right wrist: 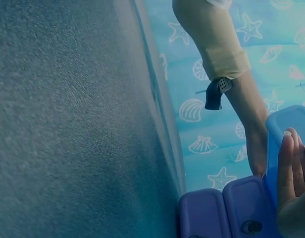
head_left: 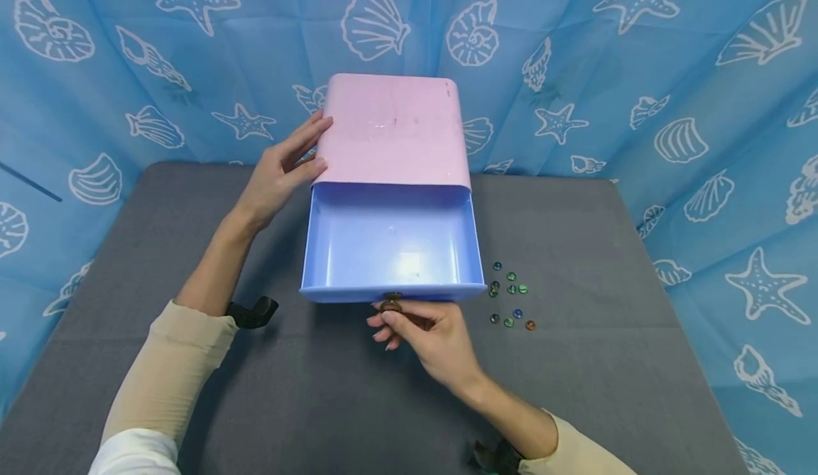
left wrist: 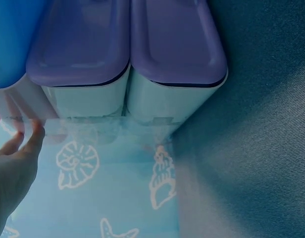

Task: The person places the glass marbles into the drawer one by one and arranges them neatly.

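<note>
A plastic drawer unit with a pink top point(head_left: 393, 130) stands at the back of the table. Its uppermost blue drawer point(head_left: 345, 295) is pulled out toward me, and its smooth floor shows bare. My right hand point(head_left: 437, 340) pinches the small brown knob point(head_left: 391, 307) on the drawer front between thumb and fingers. My left hand point(head_left: 276, 173) lies against the unit's left side, fingers fairly straight along the upper edge. Below the open drawer, two purple-looking drawers point(left wrist: 177, 44) sit closed in the left wrist view. A round knob point(right wrist: 251, 227) shows on one of them in the right wrist view.
Several glass marbles point(head_left: 511, 289), green, blue and one orange, lie scattered on the grey table cloth point(head_left: 575, 361) to the right of the drawer. A blue curtain point(head_left: 255, 56) printed with white seashells and starfish hangs close behind the unit and around the table.
</note>
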Available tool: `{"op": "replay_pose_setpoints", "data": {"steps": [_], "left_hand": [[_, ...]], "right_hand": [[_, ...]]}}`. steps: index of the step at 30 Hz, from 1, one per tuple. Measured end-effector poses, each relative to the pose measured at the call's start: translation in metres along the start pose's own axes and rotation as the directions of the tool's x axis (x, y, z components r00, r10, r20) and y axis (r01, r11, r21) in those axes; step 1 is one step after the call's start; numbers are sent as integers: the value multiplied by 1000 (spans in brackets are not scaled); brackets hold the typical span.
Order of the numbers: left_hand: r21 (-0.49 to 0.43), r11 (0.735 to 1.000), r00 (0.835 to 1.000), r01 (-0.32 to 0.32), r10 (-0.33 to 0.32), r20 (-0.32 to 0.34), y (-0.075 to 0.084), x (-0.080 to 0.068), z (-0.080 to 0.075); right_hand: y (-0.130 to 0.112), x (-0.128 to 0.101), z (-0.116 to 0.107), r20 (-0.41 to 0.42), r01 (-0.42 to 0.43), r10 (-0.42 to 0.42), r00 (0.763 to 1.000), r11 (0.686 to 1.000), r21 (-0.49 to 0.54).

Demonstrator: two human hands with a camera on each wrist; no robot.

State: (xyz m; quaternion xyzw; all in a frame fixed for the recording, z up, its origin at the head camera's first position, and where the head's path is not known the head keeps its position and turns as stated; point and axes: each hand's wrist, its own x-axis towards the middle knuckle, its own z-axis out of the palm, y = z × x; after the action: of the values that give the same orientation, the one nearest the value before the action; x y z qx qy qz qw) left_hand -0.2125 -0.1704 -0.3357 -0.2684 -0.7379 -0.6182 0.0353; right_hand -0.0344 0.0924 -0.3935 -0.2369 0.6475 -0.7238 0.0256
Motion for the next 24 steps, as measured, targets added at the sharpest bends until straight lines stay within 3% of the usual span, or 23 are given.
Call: {"op": "replay_pose_setpoints", "data": {"steps": [24], "left_hand": [[-43, 999, 1000, -7, 7, 0, 1, -1, 0]], "right_hand": [[6, -7, 1, 11, 0, 0, 1000, 999, 41]]}}
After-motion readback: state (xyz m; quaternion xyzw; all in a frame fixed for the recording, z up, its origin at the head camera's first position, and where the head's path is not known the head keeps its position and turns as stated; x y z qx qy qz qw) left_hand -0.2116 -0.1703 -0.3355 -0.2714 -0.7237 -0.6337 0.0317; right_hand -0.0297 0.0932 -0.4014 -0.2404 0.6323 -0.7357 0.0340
